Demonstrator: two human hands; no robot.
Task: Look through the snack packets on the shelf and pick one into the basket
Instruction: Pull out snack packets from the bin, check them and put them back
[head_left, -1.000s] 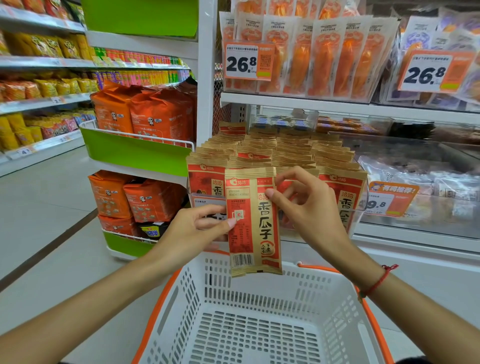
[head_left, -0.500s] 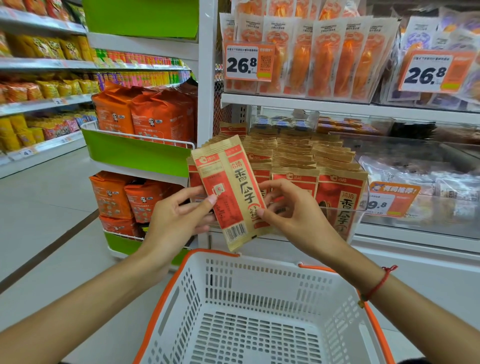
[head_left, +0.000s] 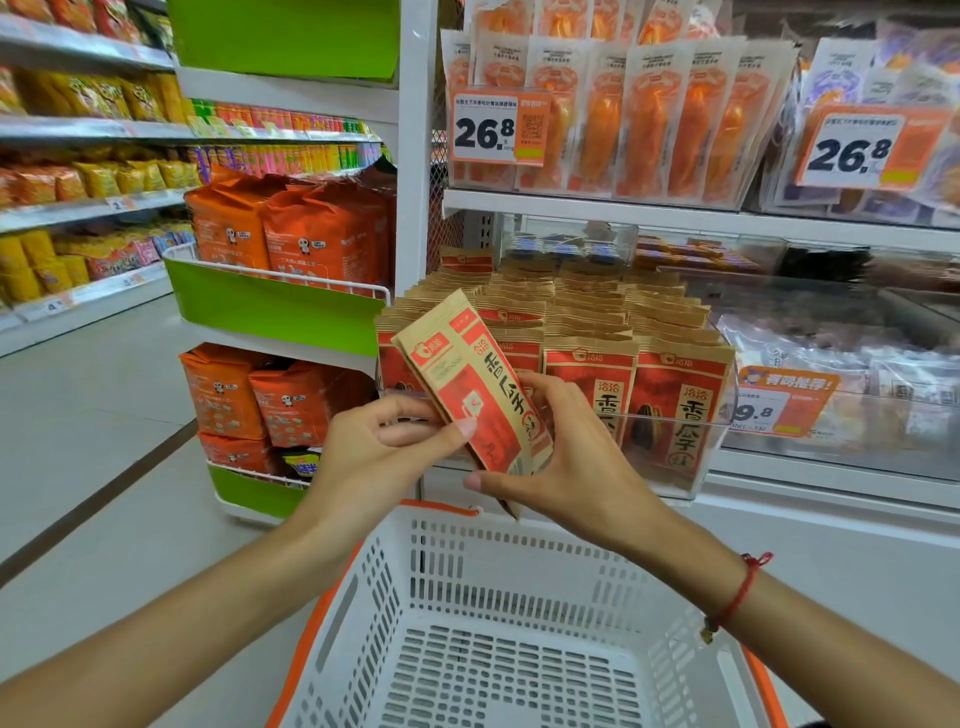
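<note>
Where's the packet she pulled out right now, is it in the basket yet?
Not yet: the packet is tilted at centre frame, held by the left hand and right hand, above the basket's far rim and before the shelf's packet rows.

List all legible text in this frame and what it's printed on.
"26.8": orange price tag on the upper shelf, left.
"26.8": second orange price tag, upper right.
"9.8": price tag on the clear bin; its first digit is cut off.
"香瓜子": held packet and the shelf packets.
"洽洽": brand on those packets.
"4": shelf-edge label, far left; rest blurred.
Fine print, QR code and orange bags: unreadable.
</note>
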